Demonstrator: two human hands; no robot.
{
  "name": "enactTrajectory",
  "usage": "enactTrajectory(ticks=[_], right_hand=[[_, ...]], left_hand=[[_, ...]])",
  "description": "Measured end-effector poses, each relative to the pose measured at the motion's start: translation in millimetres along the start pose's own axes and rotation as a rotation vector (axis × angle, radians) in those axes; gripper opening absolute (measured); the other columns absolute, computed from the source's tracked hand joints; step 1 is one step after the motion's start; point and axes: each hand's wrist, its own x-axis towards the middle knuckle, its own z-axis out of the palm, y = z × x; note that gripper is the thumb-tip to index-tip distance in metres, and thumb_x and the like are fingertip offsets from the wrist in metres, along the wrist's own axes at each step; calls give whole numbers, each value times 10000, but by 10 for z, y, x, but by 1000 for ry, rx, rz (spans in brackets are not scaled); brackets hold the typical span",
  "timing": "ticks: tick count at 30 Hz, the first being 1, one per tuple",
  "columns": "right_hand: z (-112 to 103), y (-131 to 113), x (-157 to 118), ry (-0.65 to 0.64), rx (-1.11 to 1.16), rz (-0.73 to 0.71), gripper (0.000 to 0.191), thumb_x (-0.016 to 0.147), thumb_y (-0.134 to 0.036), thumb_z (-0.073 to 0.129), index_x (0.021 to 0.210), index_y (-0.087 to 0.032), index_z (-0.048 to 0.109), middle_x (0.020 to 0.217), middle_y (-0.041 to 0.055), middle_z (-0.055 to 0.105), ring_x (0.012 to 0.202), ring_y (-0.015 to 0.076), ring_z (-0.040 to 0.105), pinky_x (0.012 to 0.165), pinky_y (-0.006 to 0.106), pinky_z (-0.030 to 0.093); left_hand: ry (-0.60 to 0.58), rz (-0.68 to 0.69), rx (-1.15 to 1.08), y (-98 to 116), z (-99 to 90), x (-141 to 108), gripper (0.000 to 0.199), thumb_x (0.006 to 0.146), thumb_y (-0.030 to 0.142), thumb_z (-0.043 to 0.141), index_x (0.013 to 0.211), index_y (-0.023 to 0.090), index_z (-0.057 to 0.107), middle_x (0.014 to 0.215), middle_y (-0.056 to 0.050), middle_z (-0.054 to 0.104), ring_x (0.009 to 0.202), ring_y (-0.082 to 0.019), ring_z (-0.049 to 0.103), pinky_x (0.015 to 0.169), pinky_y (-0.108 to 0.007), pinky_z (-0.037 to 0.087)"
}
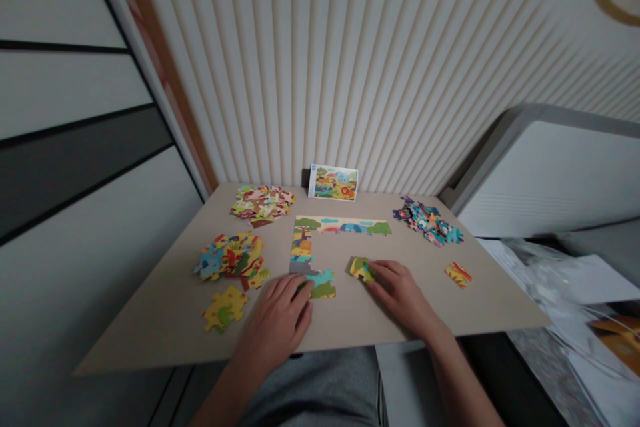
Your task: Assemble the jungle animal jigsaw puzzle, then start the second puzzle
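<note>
A partly joined jigsaw puzzle (300,247) lies on the table, with a top row, a left column and a short bottom stretch. My left hand (280,317) rests with fingers stretched out over its lower left corner, hiding part of it. To the right of the bottom stretch, my right hand (400,290) pinches a yellow and green puzzle piece (359,268) by its right side, apart from the joined part. A reference picture card (333,183) with a colourful animal scene leans upright at the back.
Several yellow and red pieces (233,257) are heaped at left, near a few yellow pieces (225,309). Pink and green pieces (263,203) lie back left, dark blue pieces (430,220) back right. One striped orange piece (459,275) lies right. A pleated curtain (320,80) hangs behind.
</note>
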Motion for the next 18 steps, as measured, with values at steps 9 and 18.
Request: enactTrajectory(ticks=[9, 18], right_hand=[[140, -276, -76, 25, -41, 0, 327, 1018, -285, 539, 1297, -256, 705, 1304, 121, 691, 1167, 264, 651, 1021, 472, 519], [326, -502, -78, 65, -47, 100, 359, 943, -403, 680, 1265, -249, 717, 1288, 135, 674, 1168, 313, 623, 1030, 516, 504]], left_hand=[[-17, -10, -19, 33, -49, 19, 299, 991, 210, 534, 1259, 245, 664, 1272, -79, 653, 1229, -271, 572, 1086, -490, 467], [-53, -19, -16, 32, -55, 14, 298, 1002, 214, 528, 1274, 226, 651, 1291, -83, 642, 1247, -277, 557, 1095, -499, 462]])
